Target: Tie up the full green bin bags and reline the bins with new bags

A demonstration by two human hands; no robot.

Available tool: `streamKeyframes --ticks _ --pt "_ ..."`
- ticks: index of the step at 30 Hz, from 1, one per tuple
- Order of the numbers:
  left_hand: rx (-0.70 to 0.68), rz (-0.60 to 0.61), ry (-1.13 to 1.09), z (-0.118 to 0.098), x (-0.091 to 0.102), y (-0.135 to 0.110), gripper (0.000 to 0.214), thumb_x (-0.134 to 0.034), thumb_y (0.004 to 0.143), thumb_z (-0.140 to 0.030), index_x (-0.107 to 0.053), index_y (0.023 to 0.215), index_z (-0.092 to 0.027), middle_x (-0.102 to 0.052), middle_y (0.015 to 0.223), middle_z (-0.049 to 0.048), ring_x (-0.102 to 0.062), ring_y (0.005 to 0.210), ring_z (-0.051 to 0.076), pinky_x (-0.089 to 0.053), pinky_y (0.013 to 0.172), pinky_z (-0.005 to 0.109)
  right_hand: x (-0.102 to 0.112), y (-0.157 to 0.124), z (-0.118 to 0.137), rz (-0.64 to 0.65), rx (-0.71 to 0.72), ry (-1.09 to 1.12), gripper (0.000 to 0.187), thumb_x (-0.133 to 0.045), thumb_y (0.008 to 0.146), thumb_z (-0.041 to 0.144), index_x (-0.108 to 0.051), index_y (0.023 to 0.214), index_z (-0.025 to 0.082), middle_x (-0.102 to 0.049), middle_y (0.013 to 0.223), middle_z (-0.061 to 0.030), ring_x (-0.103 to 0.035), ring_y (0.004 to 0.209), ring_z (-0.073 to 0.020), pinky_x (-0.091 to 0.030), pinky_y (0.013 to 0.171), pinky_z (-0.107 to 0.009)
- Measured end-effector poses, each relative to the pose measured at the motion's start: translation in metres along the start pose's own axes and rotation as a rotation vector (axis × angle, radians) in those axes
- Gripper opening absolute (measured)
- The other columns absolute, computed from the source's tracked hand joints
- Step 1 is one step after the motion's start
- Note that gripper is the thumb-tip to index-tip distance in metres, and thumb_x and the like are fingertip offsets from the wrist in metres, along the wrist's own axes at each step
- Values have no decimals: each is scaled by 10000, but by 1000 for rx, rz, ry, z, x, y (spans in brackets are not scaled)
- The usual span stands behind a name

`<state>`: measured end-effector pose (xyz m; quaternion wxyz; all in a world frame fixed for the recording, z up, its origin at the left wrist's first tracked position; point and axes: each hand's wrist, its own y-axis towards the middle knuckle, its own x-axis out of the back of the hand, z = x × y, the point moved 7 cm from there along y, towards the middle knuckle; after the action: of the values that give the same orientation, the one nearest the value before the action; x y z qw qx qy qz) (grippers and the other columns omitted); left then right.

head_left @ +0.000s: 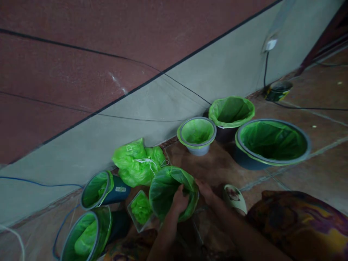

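A small bin lined with a green plastic bag [165, 188] stands on the tiled floor just in front of me. My left hand [179, 200] rests on the bag at the bin's near rim, fingers curled onto the plastic. At the right side of the same rim, my right hand [205, 190] pinches the bag's edge. A clear box of folded green bags [140, 209] lies just left of the bin. Behind it sits a bundle of green bags [137, 163] tied with white string.
Two green-lined bins [95, 188] [83, 235] lie tipped at the lower left. Three upright lined bins [197, 135] [231, 113] [272, 143] stand near the grey wall [152, 105]. A patterned slipper [235, 197] lies right of my hands. Cables and a wall socket [270, 44] are at the back right.
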<state>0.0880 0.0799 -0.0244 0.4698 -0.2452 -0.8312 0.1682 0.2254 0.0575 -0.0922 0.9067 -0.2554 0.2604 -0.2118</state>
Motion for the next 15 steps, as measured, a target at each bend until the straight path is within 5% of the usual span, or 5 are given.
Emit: streamKeyframes --ticks 4,10,15 --pt "14 66 197 3 -22 10 361 -443 844 -118 -640 1146 -128 -679 1169 125 -608 1110 228 -414 1005 309 -4 7 -10 -40 -64 110 329 -827 442 429 -638 537 176 -639 511 -9 -559 493 -159 -445 530 -294" --pt "80 110 313 30 -27 2 351 -411 861 -98 -666 1102 -88 -663 1166 168 -580 1158 254 -390 1028 334 -7 15 -19 -68 -58 219 381 -837 410 460 -657 589 176 -650 536 -4 -567 499 -152 -465 555 -302" --pt "81 167 327 35 -36 2 335 -432 856 -112 -670 1091 -92 -671 1151 166 -604 1117 251 -424 983 315 2 17 -28 -165 19 -46 414 -704 517 568 -665 636 173 -672 604 -42 -598 559 -187 -464 561 -317"
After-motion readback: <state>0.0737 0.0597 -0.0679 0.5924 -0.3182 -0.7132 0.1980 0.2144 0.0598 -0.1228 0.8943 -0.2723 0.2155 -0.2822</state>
